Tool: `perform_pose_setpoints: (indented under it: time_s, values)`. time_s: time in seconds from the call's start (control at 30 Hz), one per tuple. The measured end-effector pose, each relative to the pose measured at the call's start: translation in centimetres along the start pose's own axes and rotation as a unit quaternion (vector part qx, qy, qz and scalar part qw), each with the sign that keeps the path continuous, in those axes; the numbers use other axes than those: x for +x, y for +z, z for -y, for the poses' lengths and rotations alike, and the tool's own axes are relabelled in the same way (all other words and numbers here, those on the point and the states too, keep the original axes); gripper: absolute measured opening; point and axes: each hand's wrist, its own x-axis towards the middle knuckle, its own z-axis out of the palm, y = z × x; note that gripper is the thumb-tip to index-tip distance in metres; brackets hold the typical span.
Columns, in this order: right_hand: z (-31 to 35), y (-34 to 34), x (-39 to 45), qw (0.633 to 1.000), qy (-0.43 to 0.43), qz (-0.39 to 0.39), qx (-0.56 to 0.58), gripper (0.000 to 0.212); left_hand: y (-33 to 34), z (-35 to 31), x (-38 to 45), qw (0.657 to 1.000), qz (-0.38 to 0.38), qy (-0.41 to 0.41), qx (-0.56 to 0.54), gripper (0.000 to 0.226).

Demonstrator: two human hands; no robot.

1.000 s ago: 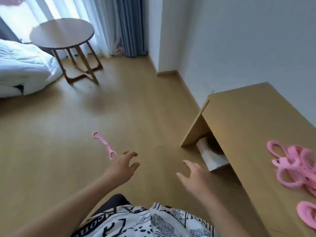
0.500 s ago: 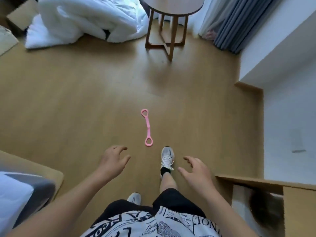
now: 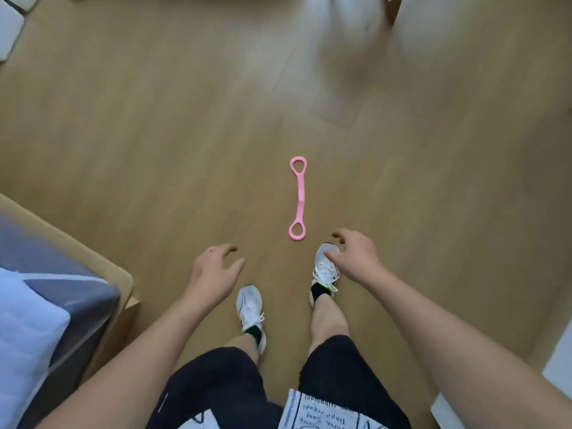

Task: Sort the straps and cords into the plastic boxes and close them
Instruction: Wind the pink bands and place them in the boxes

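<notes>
A pink strap (image 3: 298, 198) with a loop at each end lies straight on the wooden floor, just ahead of my feet. My right hand (image 3: 356, 258) hovers low to the right of its near loop, fingers loosely curled and holding nothing. My left hand (image 3: 213, 274) hangs further left of the strap, also relaxed and holding nothing. No plastic boxes are in view.
A bed corner (image 3: 62, 292) with grey and white bedding and a tan frame fills the lower left. My white shoes (image 3: 325, 267) stand just behind the strap. A wooden table leg (image 3: 394, 7) shows at the top right, and a white wall edge (image 3: 554, 363) at the lower right.
My view has turned away from the desk and tipped down to the floor. I have stepped closer to the pink strap, and both hands are lower and nearer to it.
</notes>
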Motion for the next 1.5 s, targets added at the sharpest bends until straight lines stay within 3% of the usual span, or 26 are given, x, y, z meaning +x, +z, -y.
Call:
perform_pose_setpoints:
  time_s: [0.33,0.6,0.77,0.83,0.93,1.07,1.13,1.23,1.3,1.37,1.5]
  values:
    - [-6.8,12.1,25.7,0.997,0.064,0.048,0.017,0.048,14.8,0.7,18.3,0.999,0.038,-0.003,-0.032,0.037]
    - [-8.9,22.9,44.6,0.992,0.103,-0.041,0.052,0.044,25.5,6.8,31.9,0.994,0.099,0.036,0.013,0.038]
    - [-6.6,27.0,51.6,0.964,0.185,-0.165,0.093,0.044,26.9,9.2,37.1,0.993,0.115,0.030,0.005,0.038]
    - [-5.4,27.2,52.3,0.957,0.209,-0.184,0.087,0.032,26.3,9.6,37.9,0.994,0.110,0.006,-0.016,0.034]
    - [-3.6,26.9,50.5,0.967,0.192,-0.131,0.108,0.007,24.0,9.1,37.6,0.992,0.110,-0.024,-0.055,0.029]
    - [0.1,24.0,43.4,0.958,0.141,-0.006,0.250,0.020,18.6,6.4,35.5,0.989,0.125,0.020,-0.080,0.037]
    - [2.4,20.8,38.5,0.947,0.116,0.021,0.300,0.027,14.9,4.3,34.0,0.986,0.138,0.051,-0.074,0.056]
    - [6.3,13.7,30.4,0.916,0.066,0.047,0.392,0.034,8.7,0.3,31.0,0.979,0.169,0.110,-0.040,0.104]
    - [9.2,8.4,24.7,0.904,0.016,0.063,0.424,0.034,4.3,-3.0,27.8,0.973,0.167,0.156,-0.033,0.120]
    - [11.8,2.7,18.9,0.894,-0.031,0.061,0.444,0.031,0.2,-6.4,23.9,0.971,0.140,0.185,-0.065,0.113]
    - [16.3,-8.6,7.4,0.889,-0.103,0.001,0.446,0.020,-8.5,-13.6,14.9,0.954,0.119,0.213,-0.176,0.059]
